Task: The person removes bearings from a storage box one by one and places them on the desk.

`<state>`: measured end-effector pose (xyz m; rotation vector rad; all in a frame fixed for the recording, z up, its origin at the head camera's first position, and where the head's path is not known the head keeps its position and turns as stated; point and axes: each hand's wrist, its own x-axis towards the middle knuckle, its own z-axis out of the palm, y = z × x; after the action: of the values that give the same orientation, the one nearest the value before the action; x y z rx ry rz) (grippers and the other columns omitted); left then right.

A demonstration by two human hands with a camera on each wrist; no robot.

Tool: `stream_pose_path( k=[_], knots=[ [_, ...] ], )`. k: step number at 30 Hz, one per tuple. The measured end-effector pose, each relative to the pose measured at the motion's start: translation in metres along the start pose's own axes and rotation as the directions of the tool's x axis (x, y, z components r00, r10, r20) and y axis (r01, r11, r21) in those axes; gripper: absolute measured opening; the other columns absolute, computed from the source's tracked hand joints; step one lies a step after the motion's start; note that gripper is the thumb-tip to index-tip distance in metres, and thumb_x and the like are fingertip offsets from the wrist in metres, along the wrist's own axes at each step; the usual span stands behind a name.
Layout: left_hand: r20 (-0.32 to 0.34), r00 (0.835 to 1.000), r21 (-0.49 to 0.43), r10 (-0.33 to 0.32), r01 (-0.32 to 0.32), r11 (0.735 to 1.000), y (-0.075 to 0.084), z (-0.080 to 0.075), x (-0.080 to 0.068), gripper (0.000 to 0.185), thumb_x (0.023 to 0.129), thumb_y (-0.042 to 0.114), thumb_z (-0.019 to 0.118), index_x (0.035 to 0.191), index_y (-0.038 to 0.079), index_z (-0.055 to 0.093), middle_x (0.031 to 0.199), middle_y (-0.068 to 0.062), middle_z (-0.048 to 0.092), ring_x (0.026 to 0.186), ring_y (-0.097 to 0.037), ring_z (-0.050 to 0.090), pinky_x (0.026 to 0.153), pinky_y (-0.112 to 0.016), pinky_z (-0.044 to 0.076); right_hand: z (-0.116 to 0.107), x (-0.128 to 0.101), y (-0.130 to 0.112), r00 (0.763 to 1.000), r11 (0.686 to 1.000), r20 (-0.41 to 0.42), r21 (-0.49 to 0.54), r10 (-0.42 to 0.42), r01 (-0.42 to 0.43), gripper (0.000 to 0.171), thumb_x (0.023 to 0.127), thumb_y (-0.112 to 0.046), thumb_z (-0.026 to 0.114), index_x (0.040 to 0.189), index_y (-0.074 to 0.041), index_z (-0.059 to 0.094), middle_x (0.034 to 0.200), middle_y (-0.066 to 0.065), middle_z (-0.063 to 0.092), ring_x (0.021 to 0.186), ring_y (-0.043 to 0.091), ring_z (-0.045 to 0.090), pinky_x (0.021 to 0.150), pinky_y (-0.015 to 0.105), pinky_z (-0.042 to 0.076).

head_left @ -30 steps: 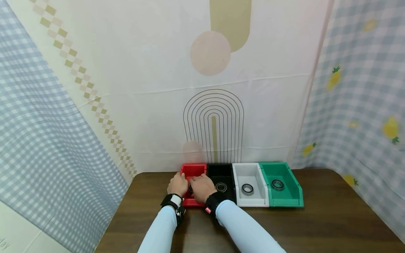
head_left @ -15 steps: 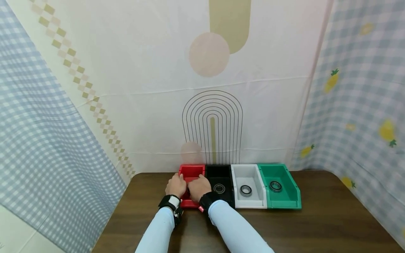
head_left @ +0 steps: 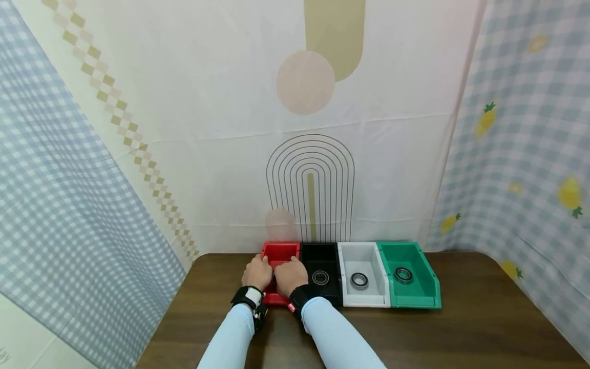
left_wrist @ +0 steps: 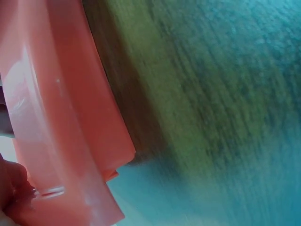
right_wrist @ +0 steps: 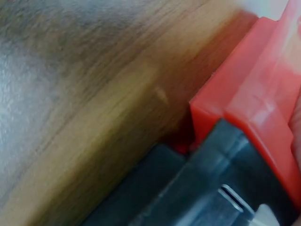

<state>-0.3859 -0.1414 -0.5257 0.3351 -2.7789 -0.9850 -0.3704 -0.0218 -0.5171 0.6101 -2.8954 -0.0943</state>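
A red bin point(head_left: 281, 250) stands at the left end of a row of small bins. My left hand point(head_left: 257, 271) grips its left wall; in the left wrist view a bit of that hand's fingers point(left_wrist: 13, 181) touches the red rim. Over the right wall lies my right hand point(head_left: 291, 277), its fingers curled and mostly hidden, gripping that side. A sliver of something dark shows inside the red bin between the hands. The right wrist view shows the red bin's corner point(right_wrist: 230, 94) against the black bin point(right_wrist: 225, 165).
The black bin, a white bin point(head_left: 349, 251) and a green bin point(head_left: 420, 294) continue the row to the right. Each holds one ring-shaped bearing point(head_left: 359, 280). A patterned cloth point(head_left: 230, 179) hangs behind the wooden table point(head_left: 438, 338).
My right hand has shifted slightly left and now covers most of the dark ring that showed in the red bin. The left hand stays at the left wall; the bins stay in place.
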Motion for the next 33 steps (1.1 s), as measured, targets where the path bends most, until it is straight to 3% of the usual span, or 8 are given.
stream_pose_path(
  k=[6,11,16,22,27,33],
  knots=[
    [0.007,1.000,-0.008,0.006,-0.006,1.000,-0.003,0.002,0.002,0.034,0.111,0.029,0.048,0.118,0.003,0.068,0.114,-0.025,0.076,0.099,-0.047,0.074,0.080,-0.061,0.058,0.003,0.000,0.002,1.000,1.000,-0.022,0.010,-0.019,0.019,0.026,0.090,-0.030,0.077,0.067,-0.021,0.071,0.065,-0.006,0.071,0.087,0.014,0.075,0.120,0.039,0.046],
    [0.012,1.000,-0.020,-0.009,0.009,1.000,-0.003,0.001,0.002,0.032,0.111,0.030,0.049,0.115,0.005,0.069,0.111,-0.024,0.076,0.100,-0.047,0.073,0.080,-0.060,0.057,0.003,0.000,0.007,0.999,0.995,-0.020,0.094,-0.044,0.045,0.023,0.087,-0.033,0.078,0.069,-0.023,0.069,0.062,-0.007,0.067,0.084,0.016,0.073,0.117,0.042,0.047],
    [0.044,0.999,-0.088,-0.021,0.025,0.996,-0.005,0.000,0.005,0.032,0.110,0.031,0.049,0.110,0.005,0.068,0.104,-0.021,0.074,0.091,-0.041,0.071,0.072,-0.053,0.053,0.004,-0.001,0.009,0.998,0.984,-0.046,0.167,-0.046,0.053,0.017,0.088,-0.035,0.077,0.076,-0.025,0.071,0.066,-0.009,0.069,0.080,0.015,0.071,0.105,0.038,0.049],
    [0.066,0.998,-0.123,-0.010,0.018,0.992,-0.037,0.024,0.035,0.035,0.111,0.038,0.046,0.111,0.010,0.067,0.099,-0.014,0.072,0.083,-0.032,0.066,0.065,-0.042,0.047,0.000,-0.002,0.010,0.995,0.972,-0.070,0.220,-0.075,0.089,0.010,0.085,-0.034,0.079,0.084,-0.025,0.076,0.073,-0.010,0.073,0.077,0.013,0.068,0.086,0.033,0.044],
    [0.110,0.994,-0.177,0.015,0.005,0.984,-0.060,0.043,0.059,0.035,0.111,0.041,0.047,0.118,0.011,0.064,0.099,-0.011,0.069,0.081,-0.026,0.062,0.064,-0.036,0.045,-0.003,-0.001,0.013,0.994,0.959,-0.045,0.259,-0.104,0.112,0.008,0.084,-0.033,0.079,0.085,-0.025,0.076,0.073,-0.012,0.071,0.075,0.010,0.063,0.085,0.032,0.042],
    [0.160,0.987,-0.254,0.032,0.010,0.967,-0.073,0.054,0.070,0.034,0.111,0.039,0.048,0.118,0.009,0.061,0.102,-0.012,0.067,0.084,-0.026,0.061,0.069,-0.035,0.045,-0.005,-0.004,0.016,0.990,0.949,-0.017,0.283,-0.142,0.141,0.007,0.087,-0.032,0.078,0.089,-0.025,0.078,0.076,-0.013,0.070,0.079,0.008,0.061,0.085,0.031,0.042]
  ],
)
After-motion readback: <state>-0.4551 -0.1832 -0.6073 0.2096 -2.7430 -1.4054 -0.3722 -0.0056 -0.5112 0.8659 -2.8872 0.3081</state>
